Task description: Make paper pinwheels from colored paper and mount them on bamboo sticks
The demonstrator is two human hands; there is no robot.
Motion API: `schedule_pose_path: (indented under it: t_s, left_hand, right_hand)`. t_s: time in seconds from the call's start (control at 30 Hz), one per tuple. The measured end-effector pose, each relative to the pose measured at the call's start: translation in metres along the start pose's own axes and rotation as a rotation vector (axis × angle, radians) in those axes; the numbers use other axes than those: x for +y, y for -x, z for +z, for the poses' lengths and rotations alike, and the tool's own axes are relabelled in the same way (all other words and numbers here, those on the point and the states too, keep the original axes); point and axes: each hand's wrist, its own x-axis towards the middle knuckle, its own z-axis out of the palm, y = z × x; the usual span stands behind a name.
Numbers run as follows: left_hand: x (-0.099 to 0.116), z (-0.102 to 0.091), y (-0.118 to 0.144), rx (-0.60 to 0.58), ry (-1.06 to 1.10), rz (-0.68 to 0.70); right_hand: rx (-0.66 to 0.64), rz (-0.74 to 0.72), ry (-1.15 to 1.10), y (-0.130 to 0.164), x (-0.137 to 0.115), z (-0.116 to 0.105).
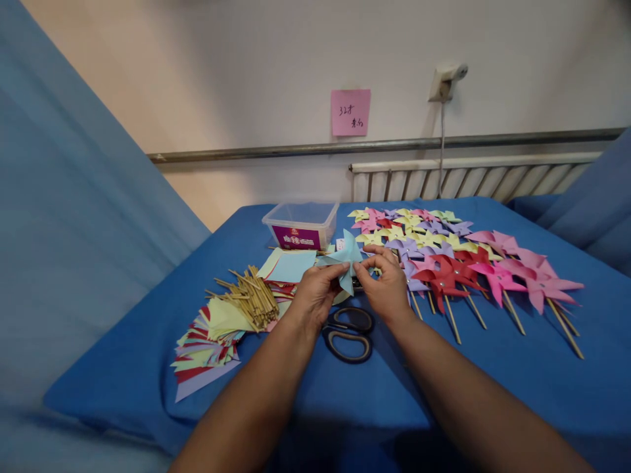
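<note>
Both hands hold a light blue paper pinwheel (345,257) just above the blue table (542,381). My left hand (314,294) grips its lower left folds with thumb and fingers. My right hand (387,284) pinches the pinwheel's centre from the right. Black-handled scissors (348,334) lie flat on the cloth right below the hands. Whether a stick is attached to the blue pinwheel is hidden by my fingers.
Finished pinwheels on sticks (458,263) in pink, red, purple, yellow cover the right half. A pile of wooden sticks (254,297) rests on stacked coloured paper (207,348) at left. A clear plastic box (300,225) stands behind, near light blue sheets (290,266).
</note>
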Motion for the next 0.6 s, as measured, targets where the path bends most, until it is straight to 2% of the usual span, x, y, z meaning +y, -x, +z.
schedule_pose_path:
  t_s: [0.6]
  left_hand:
    - [-0.0017, 0.0006, -0.0008, -0.011, -0.038, 0.008]
  right_hand:
    - [-0.002, 0.014, 0.046, -0.0008, 0.0004, 0.0011]
